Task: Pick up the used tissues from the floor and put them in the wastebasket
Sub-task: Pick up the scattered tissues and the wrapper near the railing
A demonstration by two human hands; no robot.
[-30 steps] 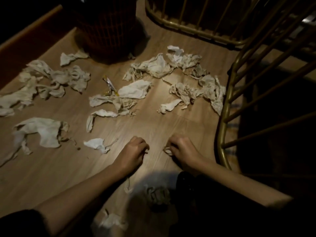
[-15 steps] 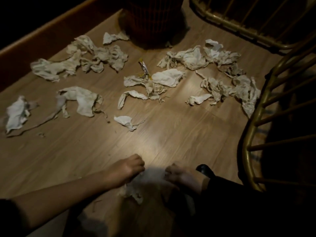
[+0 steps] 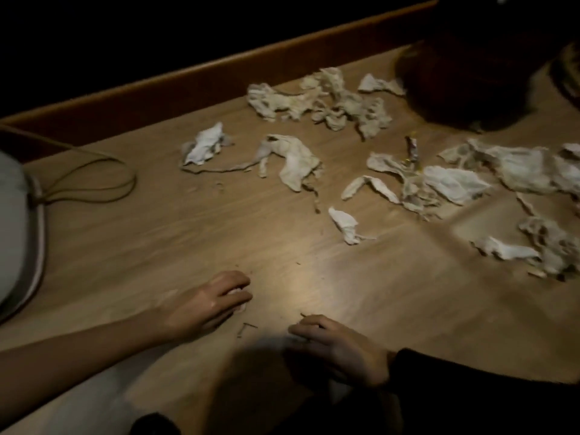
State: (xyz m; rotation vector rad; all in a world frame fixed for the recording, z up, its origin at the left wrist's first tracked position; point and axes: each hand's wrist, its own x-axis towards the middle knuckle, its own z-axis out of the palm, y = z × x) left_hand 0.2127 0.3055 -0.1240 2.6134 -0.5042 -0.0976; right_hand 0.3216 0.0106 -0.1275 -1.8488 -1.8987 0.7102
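While both hands rest low on the wooden floor (image 3: 157, 233) near the bottom of the view, the used tissues (image 3: 317, 95) lie scattered across the upper right, well apart from them. The left hand (image 3: 207, 301) lies palm down with fingers curled, and a small pale scrap shows under its fingertips; whether it actually grips that scrap I cannot tell. The right hand (image 3: 342, 348) is also palm down with fingers bent loosely, partly in shadow, and I cannot tell whether it has hold of anything. A dark sleeve (image 3: 470, 368) covers the right forearm.

Between the hands and the nearest crumpled tissue (image 3: 345, 226) runs a broad bare stretch of floor, brightly lit in the middle, dotted only with tiny crumbs. Another open band spreads left of the tissues toward a thin looped cord (image 3: 103, 177) and a pale rounded object (image 3: 15, 227) at the left edge.

A wooden baseboard (image 3: 219, 76) bounds the floor along the far side, slanting from lower left to upper right, with darkness beyond it. The dark wastebasket (image 3: 455, 76) stands at the upper right, near the baseboard, with 1 tissue (image 3: 376, 84) just beside its left side and the largest heap spreading leftward from there. More tissues (image 3: 518, 167) run off the right edge of the view.
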